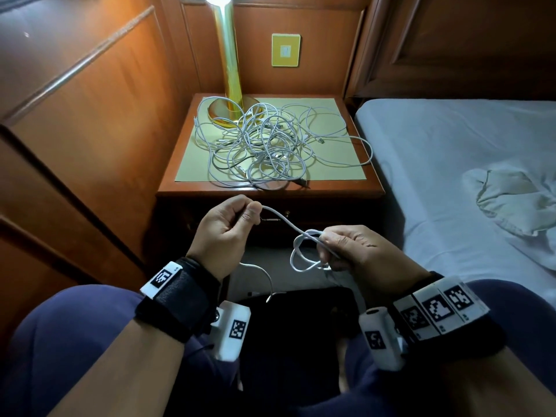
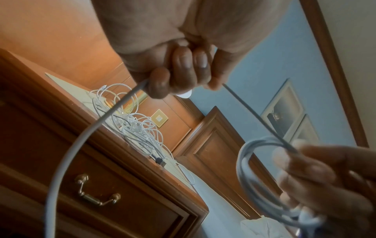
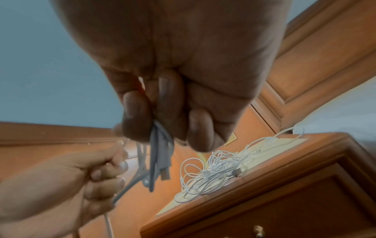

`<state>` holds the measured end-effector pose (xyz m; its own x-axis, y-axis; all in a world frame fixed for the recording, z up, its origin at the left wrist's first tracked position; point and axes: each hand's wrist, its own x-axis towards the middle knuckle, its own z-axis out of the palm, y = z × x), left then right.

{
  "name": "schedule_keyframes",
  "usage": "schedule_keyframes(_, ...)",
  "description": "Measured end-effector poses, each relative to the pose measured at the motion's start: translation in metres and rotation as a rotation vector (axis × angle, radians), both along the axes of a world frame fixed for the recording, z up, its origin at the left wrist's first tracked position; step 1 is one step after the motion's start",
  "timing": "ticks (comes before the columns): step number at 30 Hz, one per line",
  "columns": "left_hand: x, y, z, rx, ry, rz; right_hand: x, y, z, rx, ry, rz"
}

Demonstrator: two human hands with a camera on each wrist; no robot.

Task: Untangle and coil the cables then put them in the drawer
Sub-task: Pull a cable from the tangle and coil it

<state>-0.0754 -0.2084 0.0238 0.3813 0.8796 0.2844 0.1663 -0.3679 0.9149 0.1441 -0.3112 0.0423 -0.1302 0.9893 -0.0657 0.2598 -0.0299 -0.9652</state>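
A: What is shown in the head view?

B: A white cable is held in front of the nightstand. The left hand is curled, with a straight run pinched between thumb and forefinger. The right hand is closed round a small coil that has been begun. The run is stretched from upper left down to lower right between the two hands, and a free tail is left hanging below the left wrist. The remaining cables are seen as a pale tangle on the worktop, ahead of both hands and beside the lamp base.

A: And from the left wrist?

B: The cable is seen gripped by the curled fingers; it is led out on both sides, one side slanting to the loops in the right hand. The drawer with its brass handle is shut.

A: The right wrist?

B: Several grey-white turns, a plug among them, are clamped under the bent fingers. The left hand is set lower left, with the line held taut. The next turn is judged to depend on that diagonal run being fed rightward, the right hand being nearer the coil.
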Motion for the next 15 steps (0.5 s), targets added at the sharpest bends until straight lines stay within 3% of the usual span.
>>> schedule_keyframes(5,0.002,0.002,-0.01,-0.024,0.015,0.052,-0.001,0.0,0.001,-0.037,-0.055,0.051)
schedule_keyframes(11,0.016,-0.008,-0.025,-0.065,0.056,-0.012,-0.011,-0.002,0.006,-0.079,0.534,-0.217)
schedule_keyframes(15,0.023,-0.021,-0.038,-0.155,0.167,-0.045,-0.011,0.001,0.013,-0.144,0.81,-0.456)
